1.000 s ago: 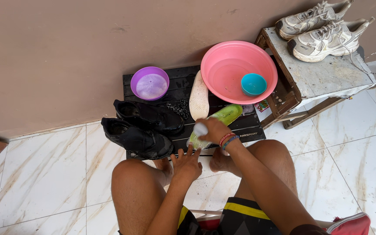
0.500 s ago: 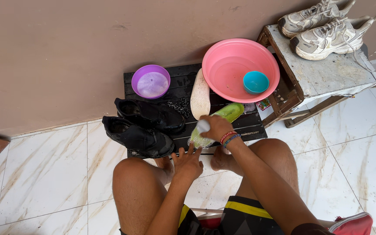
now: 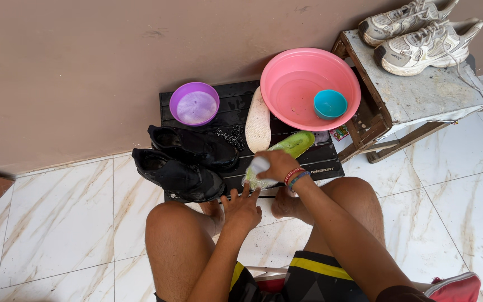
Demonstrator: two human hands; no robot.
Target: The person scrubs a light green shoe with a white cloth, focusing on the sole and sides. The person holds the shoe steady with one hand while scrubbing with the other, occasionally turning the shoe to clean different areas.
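Between my knees, on the marble floor (image 3: 57,223), lies a black slatted mat (image 3: 314,162), and both my hands work at its near edge. My right hand (image 3: 278,165) is closed around something small and white (image 3: 259,164), a brush or a sponge, I cannot tell which, and presses it onto a green insole (image 3: 292,146). That insole lies slantwise on the mat, its far tip just under the rim of the pink basin (image 3: 297,100). My left hand (image 3: 241,210) is open, fingers (image 3: 244,193) spread, their tips touching the insole's near end at the mat's edge. Two bracelets (image 3: 294,177) sit on my right wrist.

Left of the insole, a white insole (image 3: 257,123) lies upright along the slats, one side against the pink basin. A small teal bowl (image 3: 330,103) sits inside that basin, toward its right side. Beside the white insole lies a dark heap, perhaps laces (image 3: 231,136). Two black shoes (image 3: 188,162) lie side by side on the mat's left part, the nearer one hanging over the edge onto the floor. Behind them, against the brown wall (image 3: 85,67), stands a purple bowl (image 3: 194,104) holding cloudy water.

To the right, a worn wooden bench (image 3: 420,95) touches the basin's side. Two grey sneakers (image 3: 415,33) rest on its far end, well apart from my hands.
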